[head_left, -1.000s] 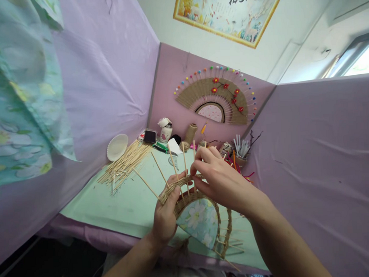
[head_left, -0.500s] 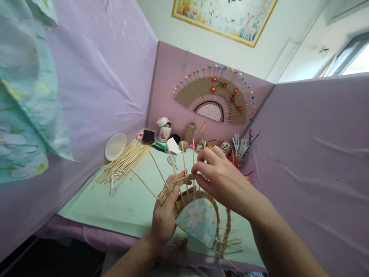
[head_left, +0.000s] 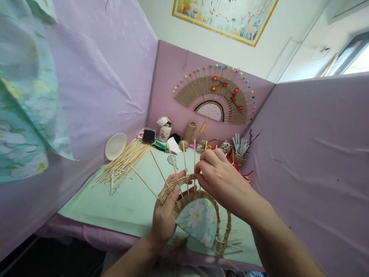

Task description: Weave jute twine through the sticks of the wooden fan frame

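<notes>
A half-round woven fan (head_left: pixel 198 223) with a blue-green floral cloth centre is held up over the near table edge. Thin wooden sticks (head_left: pixel 159 168) spread outward from it, crossed by two bands of brown twine. My left hand (head_left: pixel 166 212) grips the fan's left side, thumb in front on the outer twine band (head_left: pixel 182 181) and fingers behind. At the top of that band my right hand (head_left: pixel 214 169) is closed, fingertips pinched together at the sticks. What lies between those fingertips is hidden, perhaps twine too small to make out.
On the green tabletop (head_left: pixel 126 213) lies a heap of loose sticks (head_left: pixel 127 160) beside a white dish (head_left: pixel 115 146). Green-handled pliers (head_left: pixel 162 147), a twine spool (head_left: pixel 189 133), a jar (head_left: pixel 165 130) and a cup of glue sticks (head_left: pixel 240 148) stand behind. A finished fan (head_left: pixel 213 97) hangs on the back panel.
My right hand has shifted slightly right along the outer band, its fingers curling closer together. My left hand and the fan have stayed nearly still.
</notes>
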`<move>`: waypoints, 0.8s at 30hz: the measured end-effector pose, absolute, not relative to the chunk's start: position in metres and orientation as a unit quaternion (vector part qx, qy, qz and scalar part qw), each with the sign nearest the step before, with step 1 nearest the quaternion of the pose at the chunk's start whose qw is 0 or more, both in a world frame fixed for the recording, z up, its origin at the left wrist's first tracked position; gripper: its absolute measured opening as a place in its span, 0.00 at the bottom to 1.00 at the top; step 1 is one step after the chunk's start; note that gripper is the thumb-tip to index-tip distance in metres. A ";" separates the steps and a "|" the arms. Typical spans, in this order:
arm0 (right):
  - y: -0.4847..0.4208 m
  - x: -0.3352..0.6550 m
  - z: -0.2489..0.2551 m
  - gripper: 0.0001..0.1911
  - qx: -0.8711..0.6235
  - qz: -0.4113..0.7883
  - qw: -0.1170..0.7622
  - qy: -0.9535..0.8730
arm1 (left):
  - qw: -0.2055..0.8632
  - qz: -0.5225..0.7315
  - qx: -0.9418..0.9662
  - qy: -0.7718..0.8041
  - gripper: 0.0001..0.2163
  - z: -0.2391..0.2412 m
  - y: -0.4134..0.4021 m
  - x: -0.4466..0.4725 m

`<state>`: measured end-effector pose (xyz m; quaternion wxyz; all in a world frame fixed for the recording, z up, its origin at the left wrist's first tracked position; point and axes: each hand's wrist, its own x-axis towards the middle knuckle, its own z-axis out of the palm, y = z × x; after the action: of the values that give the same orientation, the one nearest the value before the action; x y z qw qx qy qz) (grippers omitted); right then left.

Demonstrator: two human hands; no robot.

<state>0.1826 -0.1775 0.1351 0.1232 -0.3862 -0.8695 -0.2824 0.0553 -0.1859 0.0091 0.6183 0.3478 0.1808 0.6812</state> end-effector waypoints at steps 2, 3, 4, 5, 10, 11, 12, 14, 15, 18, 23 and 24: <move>-0.178 0.184 0.134 0.07 -0.389 -0.287 0.125 -0.866 | 0.622 0.680 0.344 0.181 0.17 0.008 -0.186 0.056; -0.179 0.184 0.134 0.06 -0.391 -0.288 0.125 -0.865 | 0.623 0.680 0.343 0.179 0.17 0.008 -0.186 0.056; -0.179 0.184 0.134 0.06 -0.394 -0.289 0.125 -0.864 | 0.625 0.679 0.343 0.176 0.18 0.009 -0.186 0.056; -0.179 0.185 0.133 0.06 -0.396 -0.290 0.126 -0.862 | 0.627 0.676 0.345 0.174 0.18 0.009 -0.186 0.056; -0.178 0.186 0.130 0.06 -0.410 -0.283 0.131 -0.857 | 0.638 0.671 0.341 0.160 0.17 0.008 -0.187 0.058; -0.179 0.186 0.130 0.06 -0.413 -0.282 0.132 -0.856 | 0.643 0.671 0.335 0.155 0.17 0.008 -0.187 0.058; -0.179 0.186 0.130 0.06 -0.415 -0.280 0.133 -0.855 | 0.649 0.670 0.327 0.150 0.17 0.007 -0.187 0.058; -0.180 0.185 0.130 0.06 -0.421 -0.275 0.136 -0.854 | 0.662 0.664 0.313 0.150 0.18 0.005 -0.187 0.059; -0.181 0.185 0.130 0.06 -0.424 -0.271 0.137 -0.853 | 0.667 0.662 0.308 0.152 0.18 0.005 -0.187 0.059; -0.181 0.185 0.130 0.06 -0.433 -0.254 0.146 -0.852 | 0.666 0.660 0.309 0.160 0.19 0.005 -0.187 0.059; -0.182 0.186 0.128 0.06 -0.442 -0.228 0.171 -0.851 | 0.649 0.671 0.321 0.162 0.18 0.008 -0.188 0.059; -0.182 0.187 0.128 0.06 -0.445 -0.222 0.176 -0.850 | 0.646 0.672 0.324 0.161 0.17 0.008 -0.188 0.059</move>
<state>0.1866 -0.1822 0.1278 0.1759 -0.4445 -0.8498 -0.2222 0.0587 -0.1878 0.0081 0.6457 0.3243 0.1609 0.6723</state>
